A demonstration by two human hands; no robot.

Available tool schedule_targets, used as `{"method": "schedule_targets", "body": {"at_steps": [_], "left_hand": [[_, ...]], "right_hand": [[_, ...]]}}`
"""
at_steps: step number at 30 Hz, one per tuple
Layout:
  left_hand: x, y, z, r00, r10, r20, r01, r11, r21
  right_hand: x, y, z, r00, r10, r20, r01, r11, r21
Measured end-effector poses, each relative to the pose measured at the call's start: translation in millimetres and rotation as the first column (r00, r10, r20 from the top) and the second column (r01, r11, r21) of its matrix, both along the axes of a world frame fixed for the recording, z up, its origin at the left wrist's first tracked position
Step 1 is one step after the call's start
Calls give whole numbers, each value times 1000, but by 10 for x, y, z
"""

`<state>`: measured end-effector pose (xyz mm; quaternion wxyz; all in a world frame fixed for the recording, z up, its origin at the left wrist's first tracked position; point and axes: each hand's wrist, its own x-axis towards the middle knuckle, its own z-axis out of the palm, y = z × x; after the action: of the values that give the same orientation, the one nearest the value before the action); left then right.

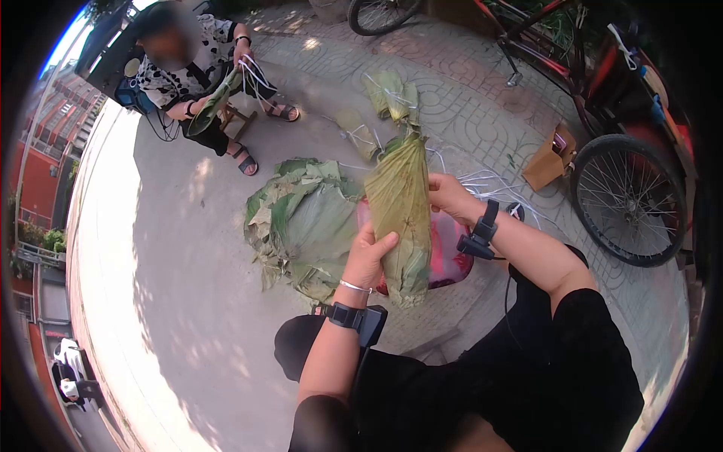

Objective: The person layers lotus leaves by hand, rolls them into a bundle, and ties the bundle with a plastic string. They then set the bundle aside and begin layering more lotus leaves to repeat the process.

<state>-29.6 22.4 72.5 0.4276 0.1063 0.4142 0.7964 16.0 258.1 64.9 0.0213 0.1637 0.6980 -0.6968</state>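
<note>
A long folded bundle of yellow-green leaves (403, 196) hangs upright in front of me, gathered narrow at its top. My left hand (369, 252) grips its lower left side, with the thumb lying across the front. At the bundle's right edge is my right hand (449, 197), its fingers bent and their tips partly hidden behind the leaves. Behind the bundle lies a red and pink bag (449, 252). A large pile of flat green leaves (320, 218) rests on the ground to the left. White strings (489, 183) spread out beyond my right hand.
Tied leaf bundles (392, 96) lie on the paving ahead. A seated person (192, 75) at the upper left holds leaves and white strings. A brown paper bag (550, 158) stands near a cycle wheel (629, 202) on the right. Another wheel is at the top.
</note>
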Motion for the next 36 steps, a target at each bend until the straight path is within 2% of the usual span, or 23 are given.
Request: {"method": "schedule_targets", "body": {"at_steps": [1,4,7,10,13,15,17,18,22,23,24,25,26,27,29,30,32,33,36], "left_hand": [[59,-40,0,1000,-4,-6,4,1000,7],[247,-127,-36,1000,-26,2,26,999,41],[400,-191,6,1000,-22,22,20,997,79],[517,-243,75,998,57,-31,-56,998,32],[457,-206,-136,963,186,-194,-208,973,-100],[435,-199,-236,899,283,-333,-360,912,-197],[418,-199,-336,907,296,-298,-380,881,-282],[414,-194,-380,911,301,-282,-386,863,-327],[511,-92,-494,893,181,-413,-376,804,-460],[602,-78,-371,891,147,-430,-373,777,-508],[662,-48,-316,889,113,-444,-371,746,-553],[654,-3,-465,845,39,-534,-390,728,-564],[630,33,-718,790,-41,-612,-409,709,-575],[631,47,-784,724,-123,-679,-430,690,-582],[687,56,-773,675,-161,-720,-463,668,-583],[706,63,-751,649,-182,-739,-478,657,-582],[694,89,-869,608,-186,-772,-545,609,-576],[682,96,-923,585,-192,-788,-576,585,-571],[681,28,-870,219,-191,-957,-807,516,-288]], "right_hand": [[128,-259,85,998,64,-23,-63,997,41],[361,-733,118,979,-77,-187,49,987,-151],[583,-864,302,984,-19,-179,25,999,32],[836,-879,612,988,107,113,-116,990,78],[1057,-488,529,943,223,246,-233,972,13],[1081,-373,586,957,246,152,-205,949,-241],[1142,-277,752,975,212,70,-158,876,-455],[1122,-346,915,981,189,34,-147,854,-499],[880,-504,735,972,221,-85,-231,965,-125],[807,-503,601,966,250,-62,-246,967,63],[722,-498,481,960,277,-33,-261,933,248],[646,-502,354,954,301,2,-273,864,423],[618,-563,225,914,328,-240,-75,717,693],[574,-593,71,892,350,-285,-57,714,698],[472,-659,-208,839,393,-377,-16,710,704],[472,-714,-325,953,254,-166,-179,911,372],[433,-750,-563,989,146,6,-146,989,19],[411,-749,-674,988,113,106,-95,983,-157],[329,-799,-825,992,32,119,-1,967,-255]]}}
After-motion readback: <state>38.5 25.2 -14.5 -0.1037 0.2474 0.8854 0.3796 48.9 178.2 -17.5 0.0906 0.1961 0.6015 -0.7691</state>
